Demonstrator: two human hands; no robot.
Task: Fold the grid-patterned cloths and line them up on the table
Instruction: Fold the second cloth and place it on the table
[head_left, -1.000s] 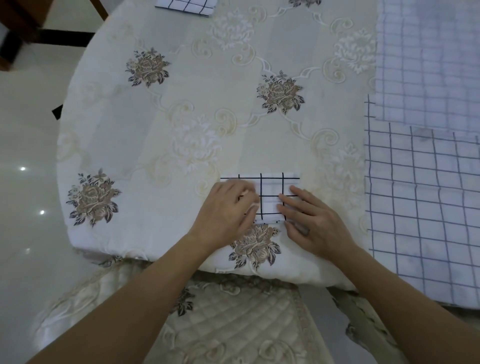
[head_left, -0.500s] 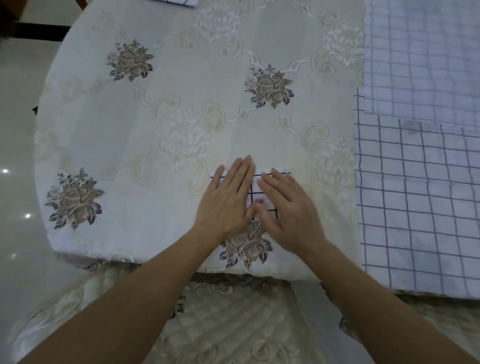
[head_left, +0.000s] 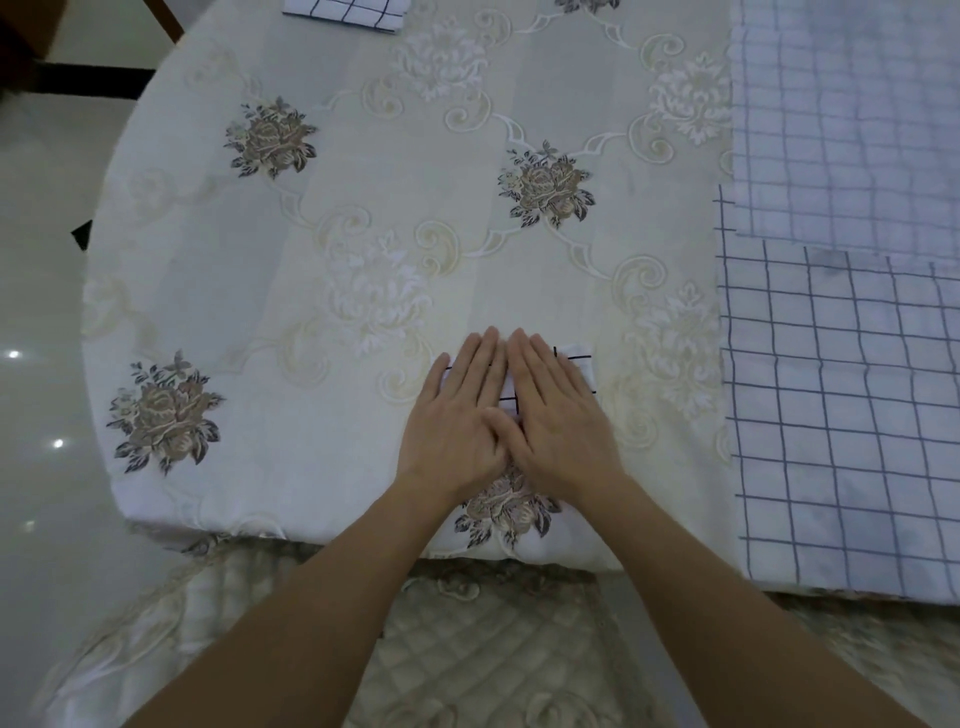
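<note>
A small folded white cloth with a black grid (head_left: 581, 368) lies near the front edge of the round table (head_left: 363, 218). My left hand (head_left: 457, 415) and my right hand (head_left: 556, 415) lie flat on it side by side, fingers straight, and cover most of it. Only its right end and a strip between my hands show. Another folded grid cloth (head_left: 345, 13) sits at the far edge of the table. At the right, a large unfolded cloth with a blue grid (head_left: 841, 426) is spread out, with a finer-gridded cloth (head_left: 852, 130) lying over its far part.
The table wears a cream tablecloth with embroidered flowers. A quilted cream chair seat (head_left: 467, 649) is below the table's front edge. Shiny floor tiles (head_left: 41, 364) lie to the left, and dark wooden furniture (head_left: 31, 31) stands at the top left.
My hands went from curled fingertips on the small cloth to flat palms pressed side by side over it. They now cover more of the cloth.
</note>
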